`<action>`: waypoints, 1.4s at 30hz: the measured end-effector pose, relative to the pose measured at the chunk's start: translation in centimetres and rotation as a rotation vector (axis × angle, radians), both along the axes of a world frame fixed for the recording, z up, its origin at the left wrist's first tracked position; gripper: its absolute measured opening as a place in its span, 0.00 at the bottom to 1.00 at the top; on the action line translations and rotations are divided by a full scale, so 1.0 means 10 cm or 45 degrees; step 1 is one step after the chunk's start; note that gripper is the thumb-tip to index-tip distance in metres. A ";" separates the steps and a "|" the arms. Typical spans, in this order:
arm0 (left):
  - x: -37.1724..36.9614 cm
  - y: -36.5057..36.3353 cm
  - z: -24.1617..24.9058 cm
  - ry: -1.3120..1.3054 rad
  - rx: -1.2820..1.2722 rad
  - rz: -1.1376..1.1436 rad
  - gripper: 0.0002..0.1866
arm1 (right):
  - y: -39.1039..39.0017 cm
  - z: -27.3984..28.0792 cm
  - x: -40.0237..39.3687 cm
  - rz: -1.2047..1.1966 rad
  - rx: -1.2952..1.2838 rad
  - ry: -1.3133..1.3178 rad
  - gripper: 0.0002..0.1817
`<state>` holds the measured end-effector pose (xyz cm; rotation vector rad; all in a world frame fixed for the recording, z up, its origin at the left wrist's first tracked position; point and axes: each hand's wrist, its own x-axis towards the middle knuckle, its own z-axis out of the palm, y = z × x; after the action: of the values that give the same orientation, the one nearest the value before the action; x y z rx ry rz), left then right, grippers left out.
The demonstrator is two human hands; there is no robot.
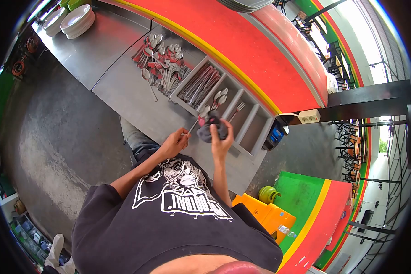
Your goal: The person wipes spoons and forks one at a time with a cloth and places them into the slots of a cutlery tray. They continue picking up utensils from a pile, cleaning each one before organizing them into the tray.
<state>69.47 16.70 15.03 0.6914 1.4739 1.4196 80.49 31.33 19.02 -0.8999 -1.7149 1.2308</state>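
My left hand is closed on the handle of a spoon, held low above the steel counter. In my right hand is a bunched dark grey cloth, gripped close to the spoon's far end and partly covering it. Just beyond both hands lies a grey cutlery tray with long compartments. One compartment holds many dark, slim wrapped pieces, another several spoons, and a third a fork. Left of the tray is a loose heap of spoons and other cutlery, with one spoon lying at its near side.
White plates are stacked at the counter's far left end. A red ledge with a yellow edge runs behind the steel counter. A power socket strip sits at the right. An orange box and a green gas cylinder stand lower right.
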 end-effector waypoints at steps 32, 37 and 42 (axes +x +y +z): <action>0.07 -0.12 0.09 0.234 0.192 -0.203 0.12 | 0.18 -0.21 -0.06 -0.105 0.600 -0.401 0.17; 0.02 -0.12 0.09 0.218 0.151 -0.233 0.11 | 0.23 -0.25 -0.07 -0.087 0.575 -0.406 0.18; 0.03 -0.13 0.07 0.228 0.163 -0.213 0.11 | 0.22 -0.29 -0.05 -0.082 0.507 -0.431 0.20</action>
<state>69.74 15.39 15.69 1.0204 1.4326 1.3590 80.00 33.49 16.15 -0.9442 -2.0832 0.6811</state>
